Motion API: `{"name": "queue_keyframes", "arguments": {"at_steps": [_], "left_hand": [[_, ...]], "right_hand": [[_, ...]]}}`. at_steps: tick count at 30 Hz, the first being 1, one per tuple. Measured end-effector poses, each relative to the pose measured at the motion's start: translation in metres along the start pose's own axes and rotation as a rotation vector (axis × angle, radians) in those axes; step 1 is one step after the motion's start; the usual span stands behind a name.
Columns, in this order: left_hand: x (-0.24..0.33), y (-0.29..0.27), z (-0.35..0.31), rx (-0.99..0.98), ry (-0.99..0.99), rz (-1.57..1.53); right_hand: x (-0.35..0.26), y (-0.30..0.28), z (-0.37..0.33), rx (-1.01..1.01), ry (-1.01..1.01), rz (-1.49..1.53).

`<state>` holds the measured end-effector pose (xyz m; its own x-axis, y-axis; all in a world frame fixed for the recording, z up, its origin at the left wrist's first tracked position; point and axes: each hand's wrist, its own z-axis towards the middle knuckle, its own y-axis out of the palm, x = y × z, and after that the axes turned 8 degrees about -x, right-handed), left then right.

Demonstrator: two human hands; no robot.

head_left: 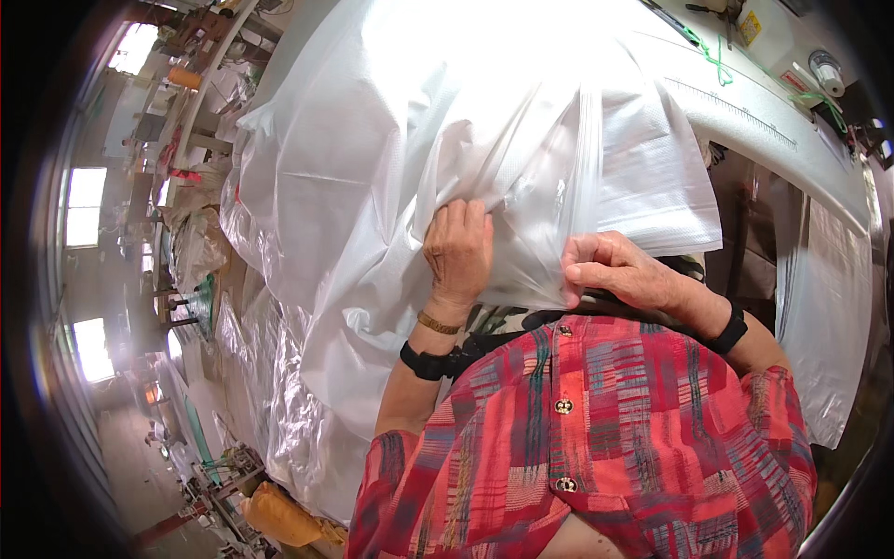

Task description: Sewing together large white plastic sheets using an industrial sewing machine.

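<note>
Shirt (633, 419) foremost; beyond it spreads a white sheet (354, 186), seemingly light, soft and slippery; left hand (461, 244) clenches a fold, right hand (619, 268) pinches the near edge, bunched folds likely giving the surest hold

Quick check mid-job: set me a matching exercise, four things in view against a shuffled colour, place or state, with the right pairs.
1. sheeting
2. left hand
3. shirt
4. right hand

A. red, patterned, buttoned
B. pinching the sheeting near the shirt
C. white, creased
D. fingers bent, gold-toned band at its wrist

Pairs: 1-C, 2-D, 3-A, 4-B
</note>
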<state>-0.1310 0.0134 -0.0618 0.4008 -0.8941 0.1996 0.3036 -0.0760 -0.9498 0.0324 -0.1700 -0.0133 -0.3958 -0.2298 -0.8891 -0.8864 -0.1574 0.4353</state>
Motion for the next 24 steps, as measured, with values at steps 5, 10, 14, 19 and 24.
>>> {"name": "queue_keyframes", "arguments": {"at_steps": [5,10,14,19,24], "left_hand": [[0.0,0.005,-0.004,0.22,-0.009,0.009],[-0.015,0.009,-0.015,0.104,0.005,-0.098],[-0.006,-0.011,-0.02,-0.018,0.003,-0.451],[0.006,-0.023,-0.018,-0.005,-0.008,-0.673],[0.007,-0.043,-0.017,0.228,-0.172,-0.838]], "right_hand": [[0.009,0.002,0.0,0.052,-0.037,0.024],[0.013,-0.006,0.002,-0.009,-0.065,-0.054],[0.009,-0.004,0.001,0.04,-0.032,-0.02],[0.001,0.009,0.002,0.171,-0.062,-0.041],[-0.009,0.021,0.003,0.236,-0.078,-0.055]]}}
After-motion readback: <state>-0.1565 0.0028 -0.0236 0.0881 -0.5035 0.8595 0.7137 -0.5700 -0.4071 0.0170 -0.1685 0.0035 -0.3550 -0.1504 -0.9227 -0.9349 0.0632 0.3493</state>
